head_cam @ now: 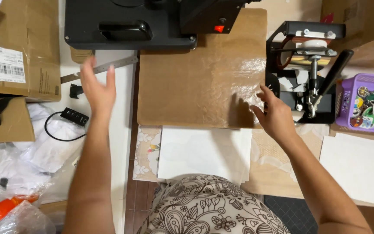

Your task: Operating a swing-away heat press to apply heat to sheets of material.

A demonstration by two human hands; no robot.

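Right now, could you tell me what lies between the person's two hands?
In the head view, the brown sheet spans most of the stretch between left hand and right hand.

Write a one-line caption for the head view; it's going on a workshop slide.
Right hand rests on the brown sheet under a black heat press; left hand hovers open near a metal ruler.

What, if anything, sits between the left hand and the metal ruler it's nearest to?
Nothing visible. The left hand hovers open over the white table edge, fingertips right by the metal ruler. The small black clip lies off to the side, clear of that gap.
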